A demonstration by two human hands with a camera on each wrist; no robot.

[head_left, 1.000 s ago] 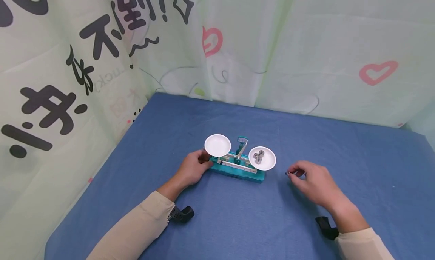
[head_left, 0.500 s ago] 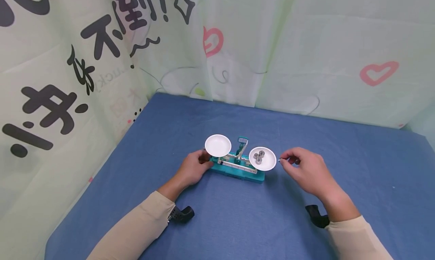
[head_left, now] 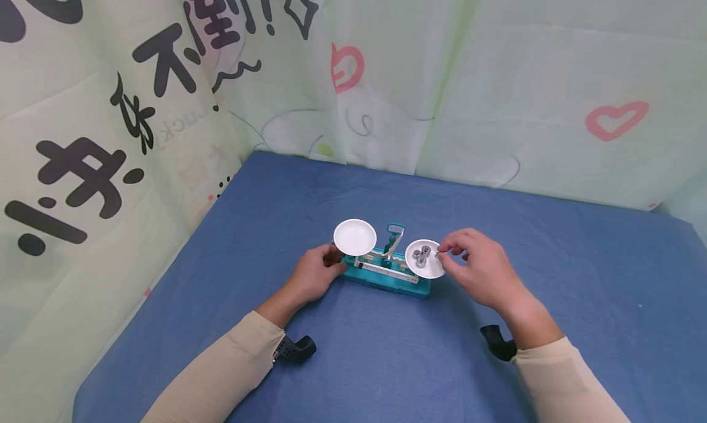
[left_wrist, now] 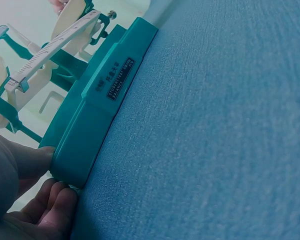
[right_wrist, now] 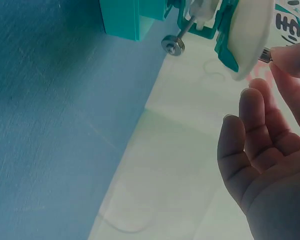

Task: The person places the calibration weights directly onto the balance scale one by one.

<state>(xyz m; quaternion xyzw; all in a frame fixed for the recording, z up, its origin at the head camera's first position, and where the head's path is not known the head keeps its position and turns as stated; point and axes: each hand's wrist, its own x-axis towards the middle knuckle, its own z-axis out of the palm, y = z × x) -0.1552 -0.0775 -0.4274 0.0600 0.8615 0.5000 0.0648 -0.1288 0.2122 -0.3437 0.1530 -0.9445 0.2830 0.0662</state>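
Observation:
A teal balance scale with two white pans stands on the blue cloth. Its left pan holds nothing. Three small metal nuts sit together in the right pan. My left hand grips the left end of the base; in the left wrist view the thumb lies on top and curled fingers press the end. At the right pan's right edge, my right hand pinches another small metal nut between thumb and index finger, the other fingers loosely bent.
A blue cloth covers the table. Pale printed curtains hang behind and to the left. The balance's pointer frame rises between the pans. Each wrist carries a black mount, such as the right one.
My right hand has moved left and away from me with the nut, from beside the scale to the right pan's edge. My left hand and the scale have stayed put.

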